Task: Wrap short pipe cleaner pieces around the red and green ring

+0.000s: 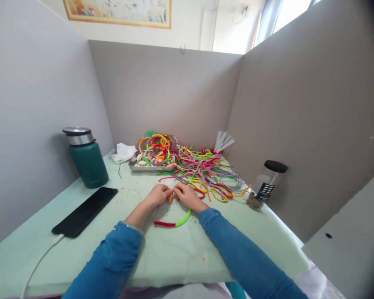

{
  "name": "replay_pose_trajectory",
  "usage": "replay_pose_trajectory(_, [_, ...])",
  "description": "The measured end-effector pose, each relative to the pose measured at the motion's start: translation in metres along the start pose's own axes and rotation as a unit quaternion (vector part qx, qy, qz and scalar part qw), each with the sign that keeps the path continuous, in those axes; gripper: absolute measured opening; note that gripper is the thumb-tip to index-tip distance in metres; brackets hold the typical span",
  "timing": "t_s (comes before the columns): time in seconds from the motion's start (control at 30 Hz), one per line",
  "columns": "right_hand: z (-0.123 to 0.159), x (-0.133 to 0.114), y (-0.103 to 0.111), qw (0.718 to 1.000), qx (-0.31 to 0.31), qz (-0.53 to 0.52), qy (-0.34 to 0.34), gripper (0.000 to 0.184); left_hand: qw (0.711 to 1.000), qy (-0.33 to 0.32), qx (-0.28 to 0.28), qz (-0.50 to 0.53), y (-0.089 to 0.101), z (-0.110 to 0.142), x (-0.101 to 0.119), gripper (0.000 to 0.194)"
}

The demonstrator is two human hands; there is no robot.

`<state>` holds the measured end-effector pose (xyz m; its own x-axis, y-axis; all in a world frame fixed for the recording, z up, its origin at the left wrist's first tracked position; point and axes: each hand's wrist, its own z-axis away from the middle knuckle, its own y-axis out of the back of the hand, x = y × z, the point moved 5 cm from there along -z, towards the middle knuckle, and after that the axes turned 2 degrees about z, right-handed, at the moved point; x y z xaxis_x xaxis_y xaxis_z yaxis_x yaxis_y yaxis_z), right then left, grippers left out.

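grey partitions (165, 87) box in our work at a table draped in pale green cloth (162, 265). from left, a teal bottle (87, 165) stands behind a dark phone (84, 211), and a metal tray (152, 168) bears shells and fuzzy loops. at centre, our left hand (158, 194) and right hand (187, 196) nearly meet, both closed in a pinch on a short orange stem (170, 198); we cannot tell how the fingertips overlap. nearer us curves a red-and-green stem (175, 224). small, even finger turns close to the pinch, wrists low, would serve us best, we judge. rightward lie tangled coloured stems (199, 162) and a black-lidded jar (264, 187), tilted.
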<state>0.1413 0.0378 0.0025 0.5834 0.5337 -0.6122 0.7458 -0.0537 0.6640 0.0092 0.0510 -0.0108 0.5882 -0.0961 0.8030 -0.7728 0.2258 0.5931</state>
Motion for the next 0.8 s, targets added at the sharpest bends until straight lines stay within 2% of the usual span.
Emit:
replay_pose_trajectory(0.37, [0.0007,-0.0008,0.0003,1.000,0.001,-0.009,0.006,0.021,1.000,0.000,-0.019,0.018,-0.0039,-0.0047,-0.0072,0.037])
replay_pose_trajectory(0.8, [0.0008,0.0017,-0.0001,1.000,0.003,-0.015,0.008,0.023,0.999,-0.004,-0.023,0.036,-0.0040,0.0000,0.0024,0.042])
